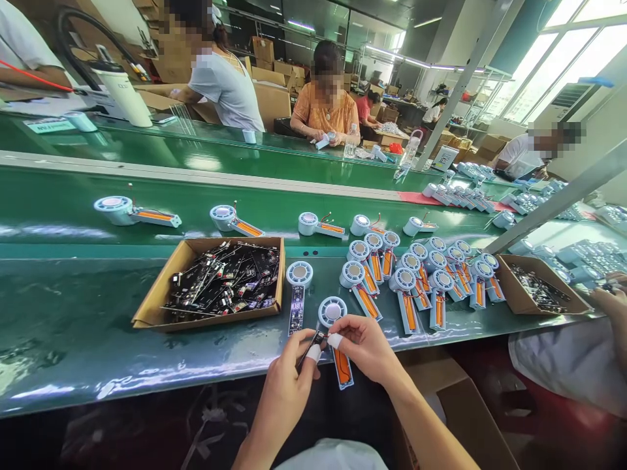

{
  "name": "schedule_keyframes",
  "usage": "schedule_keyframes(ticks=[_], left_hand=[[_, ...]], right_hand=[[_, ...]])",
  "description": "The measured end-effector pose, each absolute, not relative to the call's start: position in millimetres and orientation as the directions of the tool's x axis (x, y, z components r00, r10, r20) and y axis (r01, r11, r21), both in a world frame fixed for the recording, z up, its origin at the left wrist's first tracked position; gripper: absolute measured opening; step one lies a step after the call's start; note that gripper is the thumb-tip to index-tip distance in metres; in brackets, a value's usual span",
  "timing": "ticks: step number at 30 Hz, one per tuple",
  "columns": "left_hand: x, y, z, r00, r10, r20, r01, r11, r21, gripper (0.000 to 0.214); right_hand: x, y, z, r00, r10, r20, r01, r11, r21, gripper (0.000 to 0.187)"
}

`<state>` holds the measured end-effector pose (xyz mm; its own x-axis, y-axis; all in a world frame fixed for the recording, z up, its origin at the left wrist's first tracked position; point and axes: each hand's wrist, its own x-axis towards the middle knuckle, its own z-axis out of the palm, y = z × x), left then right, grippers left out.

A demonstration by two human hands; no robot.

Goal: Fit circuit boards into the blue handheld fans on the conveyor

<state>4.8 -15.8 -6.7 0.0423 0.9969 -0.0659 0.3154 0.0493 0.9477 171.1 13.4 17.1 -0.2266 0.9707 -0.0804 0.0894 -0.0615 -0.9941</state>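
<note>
In the head view my left hand pinches a small dark circuit board between thumb and fingers. My right hand has its thumb and forefinger closed on a thin wire end at the board's edge; the fingertips hide most of it. White covers wrap both thumbs. Under my hands lies a light-blue handheld fan body with a round head and an orange strip in its open handle. Left of it rests another fan with a circuit board in its handle.
A cardboard box of circuit boards stands to the left, another box to the right. Several fan bodies crowd the bench at right; more lie on the green belt. A co-worker's hand is at far right. Other people sit opposite.
</note>
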Motion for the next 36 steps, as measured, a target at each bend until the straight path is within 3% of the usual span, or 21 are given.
schedule_keyframes(ticks=[2, 5, 8, 12, 16, 20, 24, 28, 31, 33, 36], left_hand=[[6, -17, -5, 0.041, 0.996, -0.075, 0.299, 0.059, 0.952, 0.026], [7, -19, -3, 0.035, 0.997, -0.069, 0.284, 0.057, 0.957, 0.026], [8, -22, -3, 0.032, 0.999, -0.003, 0.343, -0.009, 0.939, 0.029], [8, -24, -12, 0.032, 0.972, 0.232, 0.472, -0.219, 0.854, 0.034], [0, -23, -17, 0.106, 0.935, 0.339, 0.493, -0.346, 0.798, 0.036], [-13, -18, -10, 0.212, 0.949, 0.234, 0.421, -0.304, 0.854, 0.034], [-17, -8, -3, 0.283, 0.942, 0.180, 0.355, -0.277, 0.893, 0.034], [-11, -6, 1, 0.242, 0.954, 0.180, 0.332, -0.255, 0.908, 0.034], [-4, -18, 5, 0.208, 0.971, 0.117, 0.314, -0.180, 0.932, 0.039], [-1, -27, 7, 0.203, 0.979, 0.033, 0.284, -0.091, 0.954, 0.045], [4, -31, 3, 0.142, 0.984, -0.105, 0.221, 0.072, 0.973, 0.048]], right_hand=[[170, 12, 20, -0.182, 0.983, -0.013, 0.259, 0.035, -0.965, 0.006], [168, 9, 23, -0.169, 0.977, 0.129, 0.505, 0.199, -0.840, 0.017], [164, 5, 20, -0.215, 0.951, 0.222, 0.618, 0.309, -0.723, 0.021], [160, 1, 12, -0.227, 0.923, 0.312, 0.678, 0.379, -0.630, 0.019], [163, 3, 13, -0.248, 0.928, 0.279, 0.586, 0.373, -0.720, 0.021], [173, 12, 21, -0.330, 0.926, 0.185, 0.413, 0.318, -0.853, 0.021], [177, 19, 24, -0.382, 0.910, 0.162, 0.396, 0.319, -0.861, 0.019], [176, 19, 26, -0.331, 0.931, 0.155, 0.451, 0.300, -0.840, 0.017], [180, 14, 30, -0.332, 0.943, -0.009, 0.409, 0.136, -0.902, 0.014], [186, 11, 31, -0.336, 0.931, -0.142, 0.283, -0.045, -0.958, 0.019], [193, 10, 30, -0.306, 0.923, -0.231, 0.073, -0.219, -0.973, 0.026]])
